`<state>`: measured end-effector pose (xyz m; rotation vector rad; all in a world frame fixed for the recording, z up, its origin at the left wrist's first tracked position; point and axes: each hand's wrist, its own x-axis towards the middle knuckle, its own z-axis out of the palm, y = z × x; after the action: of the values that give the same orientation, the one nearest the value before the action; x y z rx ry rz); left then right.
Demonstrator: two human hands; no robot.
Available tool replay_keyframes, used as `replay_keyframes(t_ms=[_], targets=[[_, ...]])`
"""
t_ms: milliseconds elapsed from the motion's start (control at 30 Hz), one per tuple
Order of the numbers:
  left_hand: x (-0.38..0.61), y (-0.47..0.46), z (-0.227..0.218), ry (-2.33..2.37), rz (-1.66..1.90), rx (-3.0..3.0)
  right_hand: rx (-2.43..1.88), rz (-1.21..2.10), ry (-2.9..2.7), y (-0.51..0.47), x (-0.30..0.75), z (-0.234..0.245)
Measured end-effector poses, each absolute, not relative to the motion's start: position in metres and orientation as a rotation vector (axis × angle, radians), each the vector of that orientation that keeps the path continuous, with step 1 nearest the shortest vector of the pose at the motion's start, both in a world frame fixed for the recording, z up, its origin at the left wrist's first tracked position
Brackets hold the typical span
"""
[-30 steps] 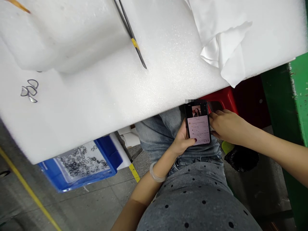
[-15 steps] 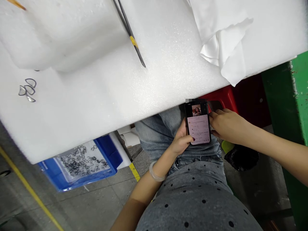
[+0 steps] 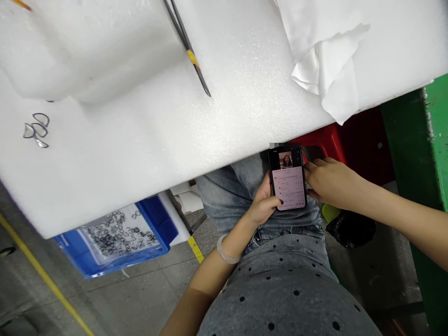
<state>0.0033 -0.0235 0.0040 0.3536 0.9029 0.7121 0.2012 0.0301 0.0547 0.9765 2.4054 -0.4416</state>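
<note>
From where I stand, the desk (image 3: 140, 154) is foam-topped, likely to cushion what lies on it. Below its edge, above the jeans (image 3: 224, 196), the phone (image 3: 287, 189) faces up — low, I'd guess, for reading. The left hand (image 3: 261, 203) grasps it, thumb over its lower left; the right hand (image 3: 324, 182) curls by its right edge — gripping or not, I can't tell.

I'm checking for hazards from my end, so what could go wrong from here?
The phone could slip: the left hand grips it with the thumb over the screen, while the right hand is at its other edge.
The cloth could be snagged and pulled off, since its corner overhangs the foam.
The loose pieces on the foam might scatter if it were bumped.
</note>
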Motion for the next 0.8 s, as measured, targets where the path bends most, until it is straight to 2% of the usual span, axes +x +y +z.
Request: replay_keyframes(t_ms=[800], targets=[[0.0033, -0.0245, 0.0022, 0.879, 0.726, 0.325, 0.973, -0.467, 2.354, 0.031, 0.1987, 0.0586]])
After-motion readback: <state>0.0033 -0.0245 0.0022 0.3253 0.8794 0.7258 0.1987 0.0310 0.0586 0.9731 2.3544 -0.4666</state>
